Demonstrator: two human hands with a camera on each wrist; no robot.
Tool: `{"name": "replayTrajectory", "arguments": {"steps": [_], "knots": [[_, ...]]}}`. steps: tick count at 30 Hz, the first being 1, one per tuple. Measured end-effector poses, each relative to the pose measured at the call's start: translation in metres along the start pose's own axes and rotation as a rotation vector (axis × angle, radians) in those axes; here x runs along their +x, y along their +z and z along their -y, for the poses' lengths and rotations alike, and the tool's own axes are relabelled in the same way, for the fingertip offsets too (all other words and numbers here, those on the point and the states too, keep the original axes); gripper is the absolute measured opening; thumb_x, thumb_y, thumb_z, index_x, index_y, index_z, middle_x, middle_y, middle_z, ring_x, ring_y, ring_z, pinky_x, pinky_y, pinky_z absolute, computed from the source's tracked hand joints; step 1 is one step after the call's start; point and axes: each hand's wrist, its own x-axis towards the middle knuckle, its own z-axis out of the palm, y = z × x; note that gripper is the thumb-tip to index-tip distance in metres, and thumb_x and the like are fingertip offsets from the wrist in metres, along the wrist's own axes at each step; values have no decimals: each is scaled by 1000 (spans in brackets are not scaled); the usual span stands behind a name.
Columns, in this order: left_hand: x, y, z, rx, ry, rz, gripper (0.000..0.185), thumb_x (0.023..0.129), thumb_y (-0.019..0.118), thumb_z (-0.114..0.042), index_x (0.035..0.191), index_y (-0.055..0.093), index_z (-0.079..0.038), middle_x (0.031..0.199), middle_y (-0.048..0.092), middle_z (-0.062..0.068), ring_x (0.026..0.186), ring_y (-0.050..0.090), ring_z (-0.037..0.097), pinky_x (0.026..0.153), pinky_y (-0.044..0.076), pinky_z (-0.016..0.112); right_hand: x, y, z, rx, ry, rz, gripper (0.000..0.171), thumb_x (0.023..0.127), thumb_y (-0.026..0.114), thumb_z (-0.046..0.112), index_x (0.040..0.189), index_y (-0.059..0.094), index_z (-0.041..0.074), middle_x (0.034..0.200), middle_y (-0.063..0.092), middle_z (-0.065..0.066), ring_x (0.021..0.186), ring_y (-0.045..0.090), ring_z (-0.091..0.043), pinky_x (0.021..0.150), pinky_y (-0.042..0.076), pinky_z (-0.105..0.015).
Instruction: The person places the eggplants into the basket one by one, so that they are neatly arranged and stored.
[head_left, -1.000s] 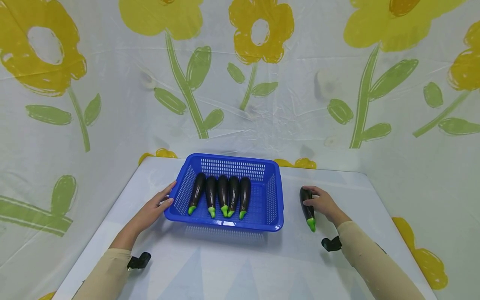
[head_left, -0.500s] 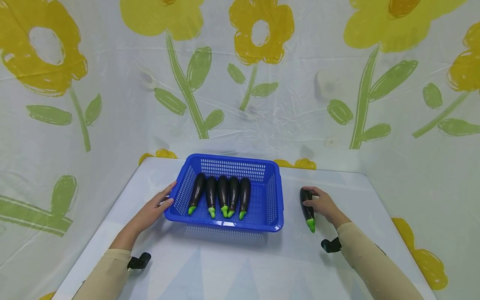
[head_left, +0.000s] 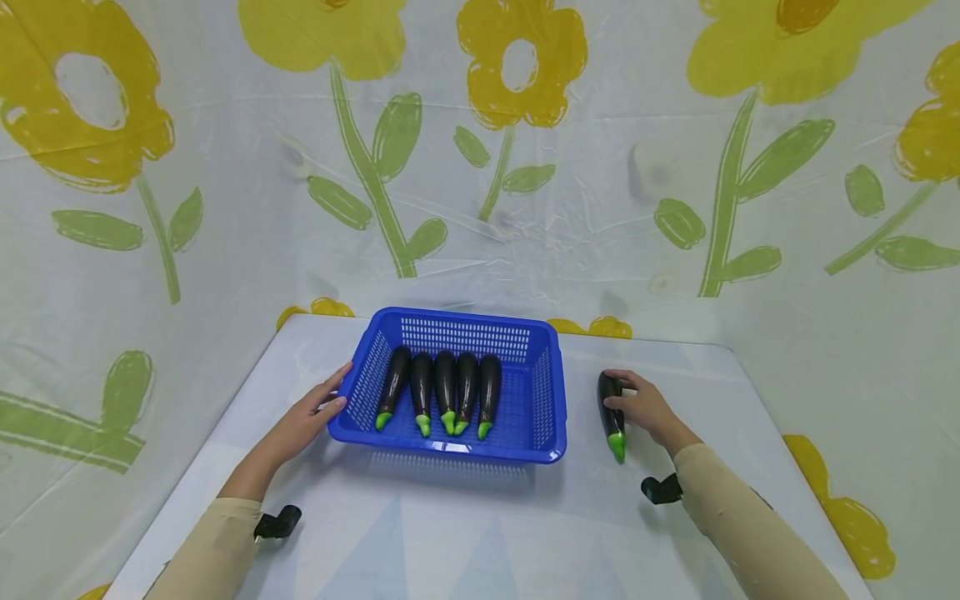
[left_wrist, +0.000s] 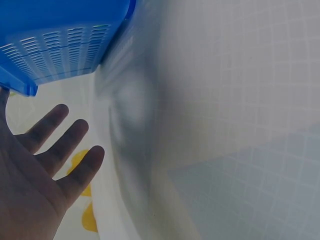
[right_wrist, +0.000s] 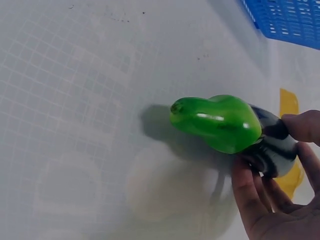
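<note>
A dark, glossy eggplant (head_left: 611,407) with a bright green stem end is gripped by my right hand (head_left: 651,410), to the right of the basket. Up close in the right wrist view, the green cap (right_wrist: 220,122) faces the camera, with thumb and fingers around the dark body behind it. Several more eggplants (head_left: 446,387) lie side by side in the blue plastic basket (head_left: 551,392), stems toward me. My left hand (head_left: 300,423) rests at the basket's left rim; in the left wrist view its three visible fingers (left_wrist: 80,172) are extended below the rim.
Both the basket and my forearms are over a white table (head_left: 450,533) with pale blue triangles. A sheet printed with yellow flowers (head_left: 521,62) hangs behind and along both sides. Each wrist carries a small black camera (head_left: 279,522).
The eggplant in my right hand has shifted slightly, its green end swinging a little to the left. My left hand and the basket have stayed in place.
</note>
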Motion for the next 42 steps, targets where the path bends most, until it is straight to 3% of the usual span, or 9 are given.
{"name": "replayTrajectory", "arguments": {"steps": [42], "knots": [[0, 0, -1, -21, 4, 0, 65, 108, 44, -42, 165, 16, -25, 165, 18, 27, 144, 24, 58, 107, 27, 76, 2, 5, 50, 45, -67, 11, 63, 100, 64, 18, 157, 38, 15, 161, 27, -28, 134, 46, -46, 105, 49, -52]]}}
